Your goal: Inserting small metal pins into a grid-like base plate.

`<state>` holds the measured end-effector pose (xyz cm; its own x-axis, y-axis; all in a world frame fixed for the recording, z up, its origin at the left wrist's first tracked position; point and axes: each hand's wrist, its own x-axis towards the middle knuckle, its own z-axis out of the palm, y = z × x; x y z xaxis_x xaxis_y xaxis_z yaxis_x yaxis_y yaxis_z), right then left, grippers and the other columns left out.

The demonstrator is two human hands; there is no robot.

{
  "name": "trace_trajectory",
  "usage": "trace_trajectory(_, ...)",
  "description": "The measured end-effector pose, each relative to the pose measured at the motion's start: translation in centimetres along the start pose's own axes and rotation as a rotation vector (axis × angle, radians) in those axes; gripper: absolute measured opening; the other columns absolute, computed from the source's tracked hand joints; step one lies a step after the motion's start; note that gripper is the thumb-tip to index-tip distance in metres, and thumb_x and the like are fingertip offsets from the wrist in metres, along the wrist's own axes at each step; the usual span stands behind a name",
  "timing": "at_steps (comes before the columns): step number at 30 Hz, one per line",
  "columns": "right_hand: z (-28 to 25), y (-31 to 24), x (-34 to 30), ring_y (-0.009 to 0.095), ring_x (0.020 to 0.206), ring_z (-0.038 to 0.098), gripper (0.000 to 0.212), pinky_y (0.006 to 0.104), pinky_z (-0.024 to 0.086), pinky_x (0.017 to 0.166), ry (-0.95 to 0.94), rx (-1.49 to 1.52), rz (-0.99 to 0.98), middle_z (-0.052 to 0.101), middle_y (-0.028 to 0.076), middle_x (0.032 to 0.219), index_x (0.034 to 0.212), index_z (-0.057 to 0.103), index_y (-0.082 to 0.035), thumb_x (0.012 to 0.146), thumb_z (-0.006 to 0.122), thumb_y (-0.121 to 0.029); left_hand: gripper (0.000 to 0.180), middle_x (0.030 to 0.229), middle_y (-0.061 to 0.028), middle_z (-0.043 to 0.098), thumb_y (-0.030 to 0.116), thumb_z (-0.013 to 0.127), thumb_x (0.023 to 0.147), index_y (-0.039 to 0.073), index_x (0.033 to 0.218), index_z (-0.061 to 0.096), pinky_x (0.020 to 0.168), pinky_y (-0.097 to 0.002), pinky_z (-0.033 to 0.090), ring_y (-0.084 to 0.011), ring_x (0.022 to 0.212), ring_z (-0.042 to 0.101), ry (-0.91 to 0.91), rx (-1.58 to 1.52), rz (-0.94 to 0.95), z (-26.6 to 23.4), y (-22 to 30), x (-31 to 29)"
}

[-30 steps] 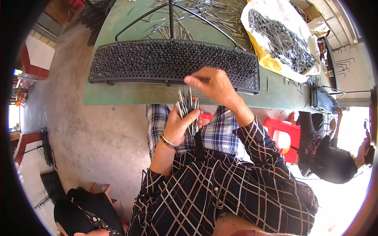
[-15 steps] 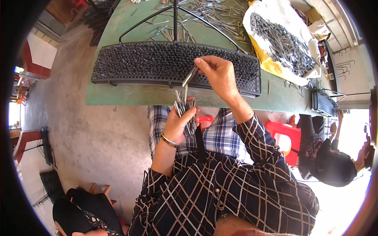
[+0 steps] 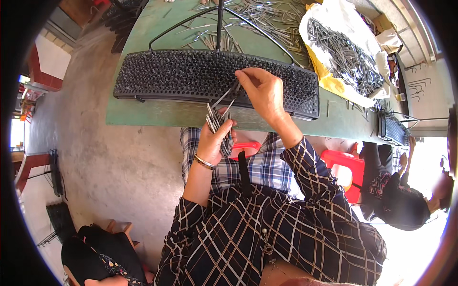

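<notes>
A bundle of thin grey metal rods is gripped in my left hand, its ends fanning up toward the table edge. Above it, my right hand pinches thin rods between thumb and fingertips; their lower ends reach close to the bundle. How many it holds is hard to make out. Just behind the right fingers lies a long black rack with rows of round holes, most of it covered by dark upright tips. Bare holes show along its near edge and right end. My right fingertips overlap the rack's front.
The rack has a black rod frame rising behind it on the green table. Loose rods are scattered at the back. A white and yellow sack full of rods lies right. Other people sit at lower left and far right, near a red stool.
My left hand has shifted slightly upward with the bundle. The rods in my right hand now slant more to the left, toward the bundle. The whole view has shifted a little.
</notes>
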<state>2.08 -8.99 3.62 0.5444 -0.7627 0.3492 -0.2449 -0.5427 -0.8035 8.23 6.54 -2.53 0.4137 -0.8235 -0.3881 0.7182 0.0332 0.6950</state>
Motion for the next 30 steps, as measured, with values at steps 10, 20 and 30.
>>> trace_trajectory(10,0.6,-0.2,-0.7,0.014,0.059,0.062,0.014,0.0245,0.048,0.054,0.047,-0.077,-0.145,0.065,0.009,0.073,0.086,0.068,0.000,0.080,0.070,-0.012,0.025,0.086,-0.0044,0.062,0.017,0.066,0.086,0.006,0.106,0.055,0.055,-0.0271,0.051,-0.0115,0.065,0.058,0.084,-0.097,0.077,-0.6,-0.7,0.8)
trace_trajectory(20,2.1,0.5,-1.1,0.017,0.060,0.063,0.012,0.0258,0.050,0.055,0.022,-0.066,-0.250,0.066,0.010,0.077,0.086,0.068,-0.001,0.079,0.070,-0.010,0.021,0.082,0.0000,0.059,0.028,0.066,0.087,0.011,0.094,0.056,0.051,-0.0265,0.050,-0.0100,0.063,0.056,0.190,-0.266,0.056,-0.6,-0.5,2.0)
trace_trajectory(30,1.9,1.1,-0.7,0.025,0.073,0.060,0.013,0.0350,0.048,0.060,-0.017,-0.183,-0.433,0.063,0.008,0.080,0.083,0.070,-0.003,0.073,0.072,-0.011,0.021,0.077,-0.0010,0.058,0.027,0.067,0.085,0.011,0.089,0.054,0.049,-0.0276,0.047,-0.0109,0.058,0.054,0.259,-0.341,-0.044,-1.1,-0.2,2.8)
